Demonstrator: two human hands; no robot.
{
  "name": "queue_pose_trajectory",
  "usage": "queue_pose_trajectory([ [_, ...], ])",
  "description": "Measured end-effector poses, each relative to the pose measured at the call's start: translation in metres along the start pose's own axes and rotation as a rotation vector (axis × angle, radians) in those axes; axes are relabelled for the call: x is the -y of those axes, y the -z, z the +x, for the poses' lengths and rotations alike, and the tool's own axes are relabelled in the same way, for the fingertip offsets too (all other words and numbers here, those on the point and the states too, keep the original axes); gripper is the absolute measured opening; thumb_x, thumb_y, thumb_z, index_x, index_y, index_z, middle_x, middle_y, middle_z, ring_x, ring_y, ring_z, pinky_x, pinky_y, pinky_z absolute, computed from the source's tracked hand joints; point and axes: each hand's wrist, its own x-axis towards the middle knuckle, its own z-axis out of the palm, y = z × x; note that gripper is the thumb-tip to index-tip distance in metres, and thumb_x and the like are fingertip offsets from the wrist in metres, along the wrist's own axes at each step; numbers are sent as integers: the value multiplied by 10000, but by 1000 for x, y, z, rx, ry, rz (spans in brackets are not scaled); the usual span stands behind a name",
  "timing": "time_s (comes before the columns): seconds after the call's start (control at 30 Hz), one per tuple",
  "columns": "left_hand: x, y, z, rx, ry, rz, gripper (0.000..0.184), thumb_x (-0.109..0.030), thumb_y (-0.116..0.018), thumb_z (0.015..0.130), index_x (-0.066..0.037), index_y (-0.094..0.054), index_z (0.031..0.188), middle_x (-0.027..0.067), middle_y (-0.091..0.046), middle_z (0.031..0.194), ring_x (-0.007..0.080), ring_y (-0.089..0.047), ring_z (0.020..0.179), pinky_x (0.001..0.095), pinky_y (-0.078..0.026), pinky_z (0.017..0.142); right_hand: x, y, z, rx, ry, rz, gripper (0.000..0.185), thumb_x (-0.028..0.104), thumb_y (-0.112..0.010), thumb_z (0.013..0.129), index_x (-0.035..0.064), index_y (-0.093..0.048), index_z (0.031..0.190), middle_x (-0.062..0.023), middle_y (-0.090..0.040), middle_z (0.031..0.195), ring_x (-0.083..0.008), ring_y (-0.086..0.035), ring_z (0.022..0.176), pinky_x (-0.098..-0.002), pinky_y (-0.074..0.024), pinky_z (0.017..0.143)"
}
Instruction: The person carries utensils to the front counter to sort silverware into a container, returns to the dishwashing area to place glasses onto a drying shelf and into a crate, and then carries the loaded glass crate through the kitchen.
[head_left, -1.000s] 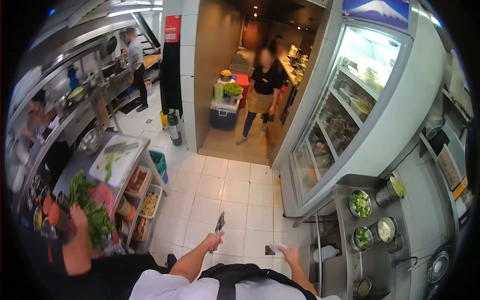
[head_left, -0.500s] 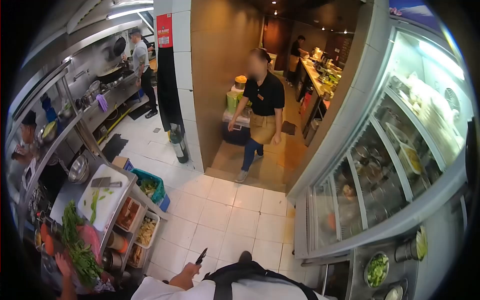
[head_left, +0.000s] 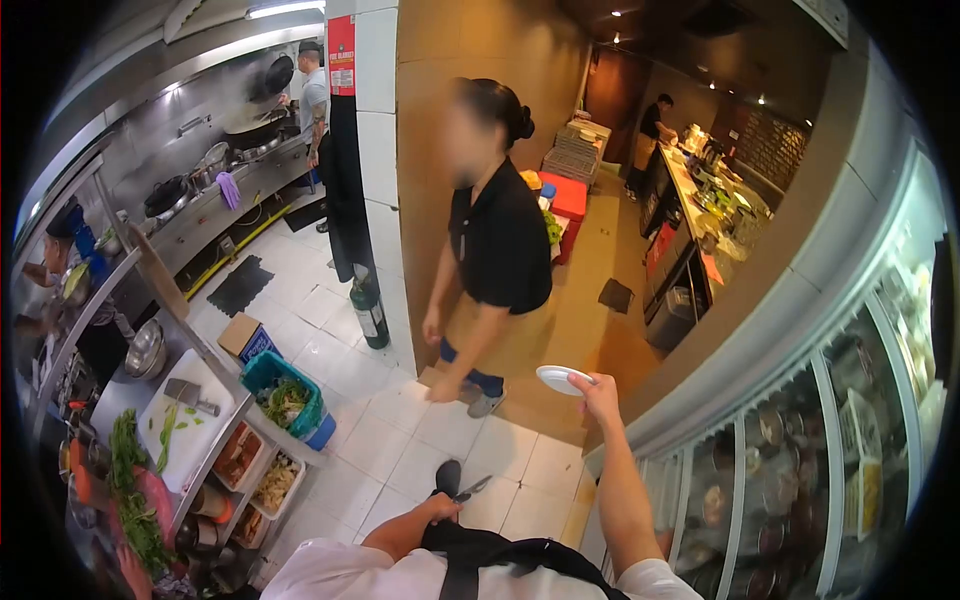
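The biggest part of the view is taken by a brown passage (head_left: pixel 590 335) in front and, at the right, by a tall refrigerator (head_left: pixel 735 500) with filled shelves behind its glass. Pale floor tiles (head_left: pixel 390 445) are seen below. In the passage's mouth a co-worker (head_left: pixel 505 240) in a black shirt is seen, bent a little forward. On the left, a white cutting board (head_left: pixel 185 440) is placed on a steel counter, and a cleaver (head_left: pixel 190 394) is laid upon it. Of the person's two hands, the right hand (head_left: pixel 600 400) is stretched well forward, with its fingers closed on the edge of a white dish (head_left: pixel 558 380). This dish is round, shallow and smooth, with a slightly greyer middle; whether it is a plate or a lid cannot be told. It is gripped only at its near edge, so that most of it is extended beyond the fingertips, toward the left. The left hand (head_left: pixel 435 507) is kept low, near the body and well apart from the dish, and is closed around one end of a dark tool (head_left: pixel 474 488). The tool is slim, with a greyish narrow end pointed away from the hand, just beside a black shoe (head_left: pixel 448 477); its exact kind cannot be told.
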Motion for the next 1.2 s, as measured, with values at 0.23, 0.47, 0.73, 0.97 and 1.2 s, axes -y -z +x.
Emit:
queue_pose_trajectory([
  [0.23, -71, 126, 125, 34, -5, 61, 373, -441, -679, 792, -78, -767, 790, 129, -685, 792, 260, -631, 683, 398, -516, 574, -149, -4, 25, 106, -311, -137, 418, 366, -727, 828, -44, -675, 765, -102, -606, 522, -180, -607, 429, -298, -461, 421],
  [0.47, -158, 238, 213, 45, -204, 318, 492, -521, -625, 836, -53, -761, 776, 130, -671, 799, 264, -622, 641, 441, -500, 583, -303, 25, -156, 324, -1205, -529, 517, 413, -770, 730, 173, -651, 1173, -139, -709, 936, -260, -698, 825, -409, -526, 757],
  [0.73, -120, 188, 284, -33, -202, 439, 594, -557, -676, 780, 30, -723, 859, 201, -691, 805, 290, -623, 643, 431, -507, 559, -298, 12, -104, 110, -1370, -209, 450, 439, -728, 761, 122, -682, 1077, -146, -702, 845, -256, -694, 769, -408, -528, 712],
  [0.97, -283, 279, 306, 99, 152, 133, 486, -475, -609, 885, -9, -749, 892, 33, -428, 523, 175, -441, 469, 356, -413, 449, -333, 40, 122, 54, -1118, -62, 436, 461, -691, 789, 77, -710, 994, -153, -696, 767, -253, -690, 720, -406, -530, 673],
  [1.2, -460, 336, 396, -49, 29, 201, 316, -378, -671, 852, -78, -765, 892, 47, -526, 632, 169, -484, 536, 358, -442, 454, -285, 157, 499, -41, -629, -189, 438, 473, -637, 835, 50, -728, 908, -116, -631, 563, -195, -606, 491, -380, -491, 576],
])
